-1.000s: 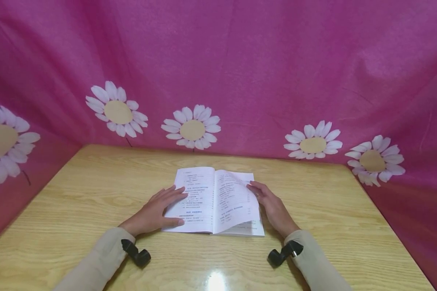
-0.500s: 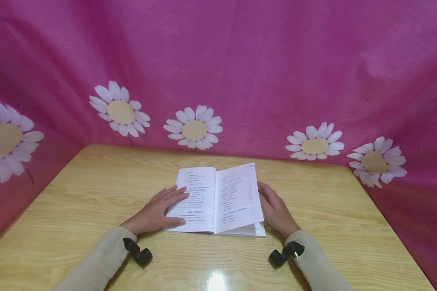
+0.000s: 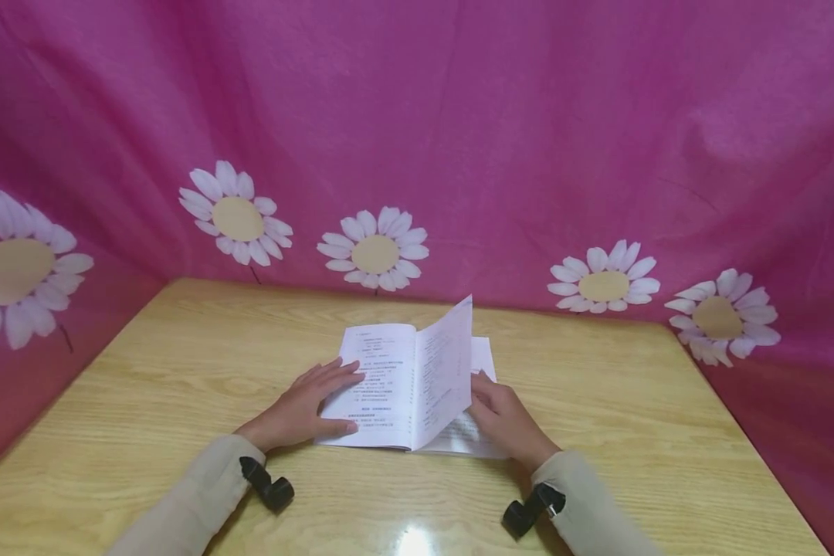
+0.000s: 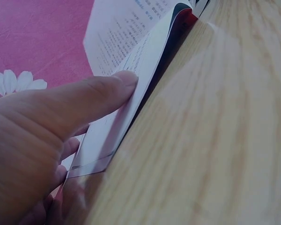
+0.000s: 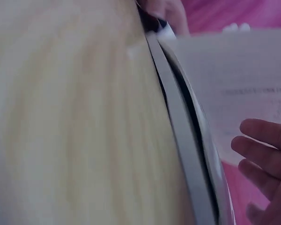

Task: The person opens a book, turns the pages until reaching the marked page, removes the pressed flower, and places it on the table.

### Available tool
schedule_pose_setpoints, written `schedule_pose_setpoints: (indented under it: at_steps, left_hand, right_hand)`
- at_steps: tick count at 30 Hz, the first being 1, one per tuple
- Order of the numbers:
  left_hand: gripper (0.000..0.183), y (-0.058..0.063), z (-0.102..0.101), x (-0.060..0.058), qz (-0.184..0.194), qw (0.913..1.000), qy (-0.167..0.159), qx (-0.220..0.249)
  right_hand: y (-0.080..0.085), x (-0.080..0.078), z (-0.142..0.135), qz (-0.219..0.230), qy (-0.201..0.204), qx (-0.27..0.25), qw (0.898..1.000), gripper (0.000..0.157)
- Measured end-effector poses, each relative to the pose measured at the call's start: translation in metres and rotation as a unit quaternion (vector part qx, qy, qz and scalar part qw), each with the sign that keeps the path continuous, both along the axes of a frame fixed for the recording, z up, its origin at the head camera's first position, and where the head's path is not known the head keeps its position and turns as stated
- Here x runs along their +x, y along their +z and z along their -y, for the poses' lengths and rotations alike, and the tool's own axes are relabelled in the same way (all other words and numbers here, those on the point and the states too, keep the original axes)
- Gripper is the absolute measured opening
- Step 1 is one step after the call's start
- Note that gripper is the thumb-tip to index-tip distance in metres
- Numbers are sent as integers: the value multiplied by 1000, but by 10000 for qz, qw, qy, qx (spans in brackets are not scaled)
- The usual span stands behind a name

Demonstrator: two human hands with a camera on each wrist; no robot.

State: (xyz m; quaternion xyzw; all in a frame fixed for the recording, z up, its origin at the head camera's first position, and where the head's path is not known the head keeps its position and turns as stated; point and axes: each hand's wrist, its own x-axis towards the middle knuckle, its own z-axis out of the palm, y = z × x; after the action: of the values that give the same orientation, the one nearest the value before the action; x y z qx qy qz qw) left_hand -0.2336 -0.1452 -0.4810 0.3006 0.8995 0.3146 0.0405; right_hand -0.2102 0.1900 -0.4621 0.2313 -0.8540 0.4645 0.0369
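An open book (image 3: 378, 351) with printed pages lies on the wooden table. My left hand (image 3: 297, 411) rests on its left page, fingers spread. In the left wrist view, the thumb of that left hand (image 4: 56, 117) lies along the page near its lower edge. One leaf (image 3: 446, 374) stands raised at a slant from the spine. Behind its outer edge is my right hand (image 3: 514, 423), over the right-hand page, with the fingertips partly hidden. Seen from the right wrist, the fingers of the right hand (image 5: 267, 164) are loosely extended beside the raised leaf (image 5: 215, 89).
The wooden table (image 3: 208, 355) reaches back to a pink curtain (image 3: 486, 154) printed with white daisies. A dark wrist camera (image 3: 267, 486) is strapped at the left cuff and another wrist camera (image 3: 528, 513) at the right. Light glares off the table's front.
The leaf has risen from nearly flat to a steep slant, swinging leftward. My right hand has moved left with it, over the right-hand page. The left hand has stayed on the left page.
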Motion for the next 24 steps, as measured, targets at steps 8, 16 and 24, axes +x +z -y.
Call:
schedule_pose_setpoints:
  at_steps: [8, 16, 24]
  left_hand:
    - [79, 1, 0, 0, -50, 10000, -78, -10]
    - [60, 2, 0, 1, 258, 9995, 162, 81]
    - [63, 4, -2, -2, 1264, 9780, 968, 1347]
  right_hand:
    - [1, 17, 28, 325, 295, -60, 9990, 35]
    - [1, 24, 41, 333, 726, 67, 9968, 46]
    - [-1, 29, 47, 73, 877, 632, 9941, 54]
